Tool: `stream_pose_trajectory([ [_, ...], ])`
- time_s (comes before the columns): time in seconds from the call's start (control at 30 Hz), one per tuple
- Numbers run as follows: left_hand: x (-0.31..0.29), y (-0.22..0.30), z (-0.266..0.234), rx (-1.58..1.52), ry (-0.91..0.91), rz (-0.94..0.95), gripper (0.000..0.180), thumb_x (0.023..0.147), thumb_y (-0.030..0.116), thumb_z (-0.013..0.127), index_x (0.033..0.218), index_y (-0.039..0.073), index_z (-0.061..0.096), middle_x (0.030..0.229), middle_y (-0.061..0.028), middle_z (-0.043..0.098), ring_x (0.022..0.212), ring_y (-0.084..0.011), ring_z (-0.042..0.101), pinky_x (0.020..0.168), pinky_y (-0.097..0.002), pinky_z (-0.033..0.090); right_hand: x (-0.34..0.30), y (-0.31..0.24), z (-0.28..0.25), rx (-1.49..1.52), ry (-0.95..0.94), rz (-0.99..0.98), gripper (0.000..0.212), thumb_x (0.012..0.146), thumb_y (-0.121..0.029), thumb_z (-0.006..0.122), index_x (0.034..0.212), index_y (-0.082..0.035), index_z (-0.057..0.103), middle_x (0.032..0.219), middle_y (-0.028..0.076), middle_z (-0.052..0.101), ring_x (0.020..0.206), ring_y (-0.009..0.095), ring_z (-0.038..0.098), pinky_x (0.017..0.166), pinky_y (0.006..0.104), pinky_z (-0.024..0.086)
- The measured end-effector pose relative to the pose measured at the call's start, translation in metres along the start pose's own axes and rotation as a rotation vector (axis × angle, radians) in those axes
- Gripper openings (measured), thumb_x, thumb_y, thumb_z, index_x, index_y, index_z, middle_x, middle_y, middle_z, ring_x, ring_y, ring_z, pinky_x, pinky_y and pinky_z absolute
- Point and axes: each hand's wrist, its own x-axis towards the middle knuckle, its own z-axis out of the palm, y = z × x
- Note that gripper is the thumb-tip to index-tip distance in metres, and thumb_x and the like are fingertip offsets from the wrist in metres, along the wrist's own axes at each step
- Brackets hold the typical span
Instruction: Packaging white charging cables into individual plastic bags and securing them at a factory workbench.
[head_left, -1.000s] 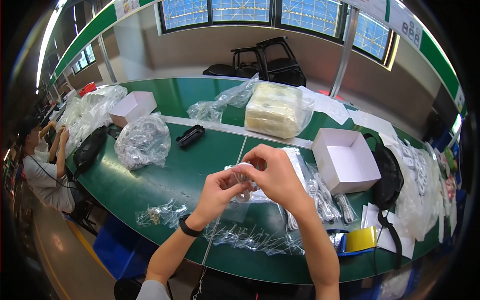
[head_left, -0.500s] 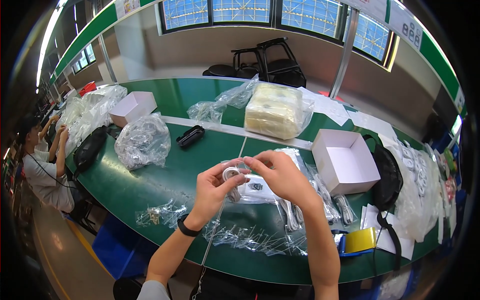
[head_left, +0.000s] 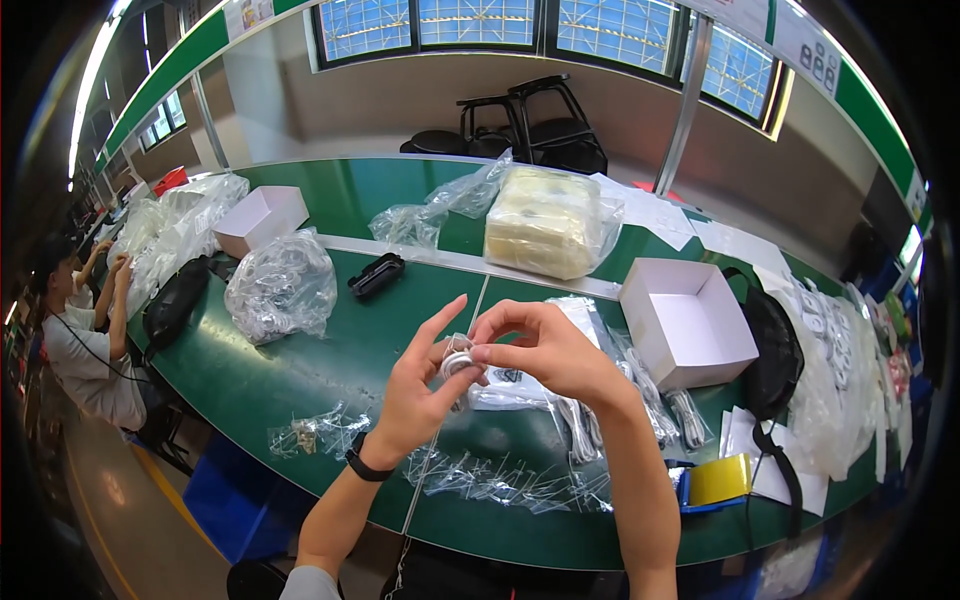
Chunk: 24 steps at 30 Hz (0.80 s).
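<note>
A small coiled white cable (head_left: 456, 364) is held above the middle of the green table. My left hand (head_left: 415, 385) grips the coil between thumb and fingers, its index finger stretched upward. From the other side my right hand (head_left: 540, 345) pinches at the coil with thumb and index finger; the exact bit between them is too small to make out. Below the hands lie flat clear bags (head_left: 520, 393) with a dark printed mark. Bundled white cables (head_left: 580, 430) in clear wrap lie beside my right forearm. Many thin clear twist-tie-like strips (head_left: 490, 478) are strewn near the front edge.
An open white box (head_left: 690, 325) and a black bag (head_left: 775, 360) stand on the right. A wrapped yellowish stack (head_left: 545, 225) sits behind. Leftward are a black case (head_left: 377, 275), a bag of cables (head_left: 282, 285) and a white box (head_left: 262, 218). A co-worker (head_left: 90, 340) sits far left.
My left index finger has lifted and straightened. My right hand has shifted slightly left, and its thumb and finger have come down onto the coil.
</note>
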Motion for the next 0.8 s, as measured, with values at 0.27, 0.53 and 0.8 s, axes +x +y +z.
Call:
stream_pose_trajectory([
  [0.27,0.0,0.002,0.002,-0.123,-0.049,-0.022,0.071,0.094,-0.002,0.063,0.154,0.004,0.025,0.111,-0.013,0.068,0.095,-0.0159,0.067,0.086,-0.0269,0.053,-0.003,-0.011,0.004,-0.095,0.093,-0.04,0.013,0.09,-0.01,0.07,0.093,0.002,0.065,0.085,0.005,0.067,0.077,0.012,0.063,0.074,0.0257,0.052],
  [0.53,0.003,-0.007,0.002,-0.217,-0.019,-0.131,0.053,0.096,0.005,0.064,0.144,-0.001,0.042,0.113,-0.0111,0.069,0.099,-0.0135,0.066,0.089,-0.0262,0.051,-0.008,-0.022,0.022,-0.397,0.244,-0.254,0.008,0.089,-0.003,0.067,0.093,0.003,0.063,0.082,0.011,0.068,0.074,0.018,0.065,0.07,0.0298,0.053],
  [0.8,0.003,-0.007,-0.003,-0.103,0.15,-0.024,0.02,0.097,0.008,0.065,0.109,-0.004,0.073,0.101,-0.0092,0.074,0.093,-0.0114,0.067,0.083,-0.0248,0.053,-0.01,-0.027,0.027,-0.596,0.357,-0.386,0.01,0.087,-0.001,0.069,0.093,0.0,0.063,0.081,0.012,0.067,0.076,0.025,0.067,0.07,0.0328,0.053],
])
